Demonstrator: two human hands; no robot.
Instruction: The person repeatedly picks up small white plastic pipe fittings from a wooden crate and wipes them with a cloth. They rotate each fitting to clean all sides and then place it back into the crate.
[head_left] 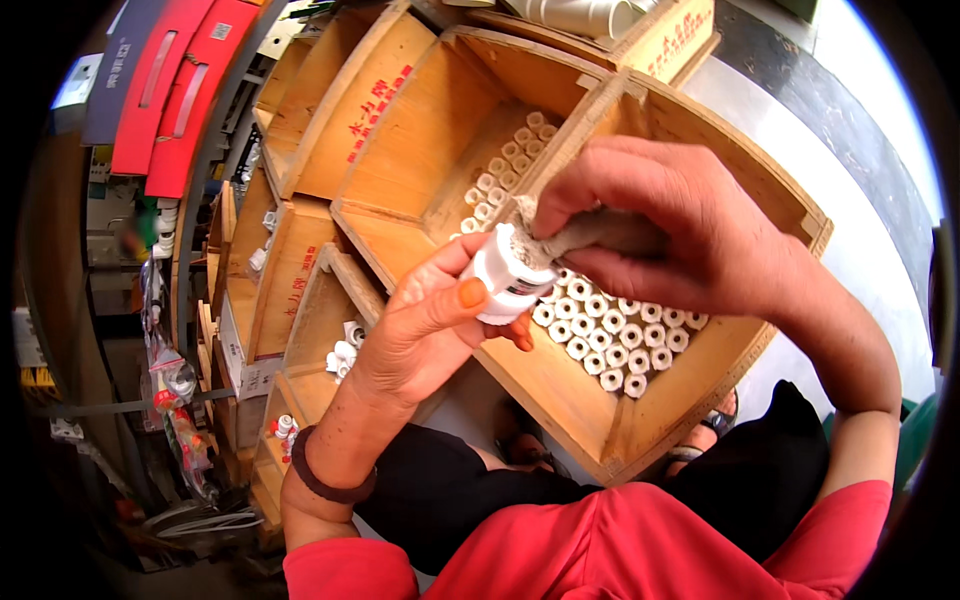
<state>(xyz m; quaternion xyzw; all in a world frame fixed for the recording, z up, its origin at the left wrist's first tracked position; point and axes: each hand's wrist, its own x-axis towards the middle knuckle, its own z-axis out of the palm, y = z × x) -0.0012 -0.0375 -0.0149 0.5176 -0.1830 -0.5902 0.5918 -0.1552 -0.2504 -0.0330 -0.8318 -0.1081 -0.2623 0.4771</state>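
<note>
My left hand [425, 315] is closed round a white plastic pipe fitting [500, 278], thumb along its side and a dark label facing right. Pinched in my right hand [690, 220] is a greyish rag [605, 235], which touches the fitting's upper end; my fingers hide part of it. Both hands are above a wooden box [560, 400] split by a divider. In its near compartment stand rows of white ring-shaped fittings [615, 340]. More white fittings [497, 180] fill part of the far compartment.
More wooden boxes [360, 110] stand at the left, some holding white fittings [347, 348]. Red cartons [180, 100] sit at the upper left, above hanging plastic bags [175, 380]. At the top is a box with white pipes [580, 15]. My knees are close to the near box.
</note>
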